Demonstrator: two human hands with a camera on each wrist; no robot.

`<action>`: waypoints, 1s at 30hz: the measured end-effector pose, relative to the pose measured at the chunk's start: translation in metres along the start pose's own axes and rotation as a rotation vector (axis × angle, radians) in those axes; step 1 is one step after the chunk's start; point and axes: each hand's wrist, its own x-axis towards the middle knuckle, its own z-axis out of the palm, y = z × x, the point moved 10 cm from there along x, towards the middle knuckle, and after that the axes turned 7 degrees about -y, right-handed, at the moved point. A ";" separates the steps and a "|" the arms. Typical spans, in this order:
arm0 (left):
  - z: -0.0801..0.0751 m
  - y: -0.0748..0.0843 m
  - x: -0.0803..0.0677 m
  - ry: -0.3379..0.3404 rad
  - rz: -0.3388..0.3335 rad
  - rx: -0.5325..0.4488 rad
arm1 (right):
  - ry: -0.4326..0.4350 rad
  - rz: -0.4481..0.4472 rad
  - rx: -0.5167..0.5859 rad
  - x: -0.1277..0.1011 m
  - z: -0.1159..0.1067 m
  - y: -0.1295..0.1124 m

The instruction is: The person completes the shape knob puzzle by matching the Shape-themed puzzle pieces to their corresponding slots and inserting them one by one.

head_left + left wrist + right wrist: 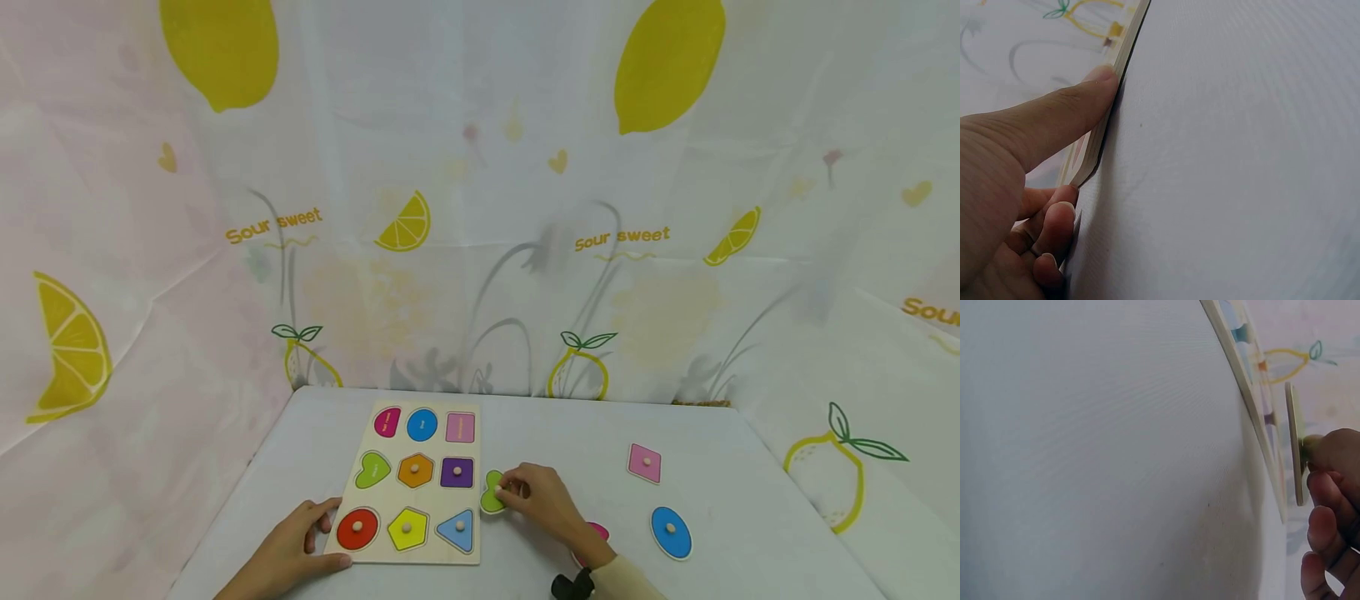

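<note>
A wooden shape puzzle board (408,483) lies on the white table (570,433). My left hand (322,542) grips its near left corner; in the left wrist view the thumb (1066,115) presses on the board's edge (1105,125) with the fingers curled under it. My right hand (512,492) pinches the knob of a green heart piece (491,496) just right of the board. In the right wrist view that piece (1297,450) shows edge on, a little off the table, with my fingers (1329,494) on its knob. Several knobbed pieces sit in the board's lower rows.
A pink diamond piece (645,462) and a blue oval piece (670,532) lie loose on the right of the table. A magenta piece (598,531) is partly hidden behind my right wrist. Lemon-print cloth walls (480,208) close in the table on three sides.
</note>
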 end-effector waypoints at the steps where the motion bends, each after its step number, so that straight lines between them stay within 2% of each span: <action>1: 0.000 0.000 0.000 0.000 -0.003 0.000 | -0.001 -0.001 0.000 0.001 0.000 -0.001; 12: 0.003 -0.003 0.002 -0.005 -0.034 0.000 | 0.006 -0.052 -0.005 0.013 0.007 -0.016; 25: 0.000 -0.001 0.000 -0.001 0.007 0.005 | -0.019 -0.041 0.019 0.029 0.020 -0.026; 30: 0.000 -0.001 0.000 -0.003 0.016 0.001 | -0.013 -0.066 0.022 0.035 0.023 -0.033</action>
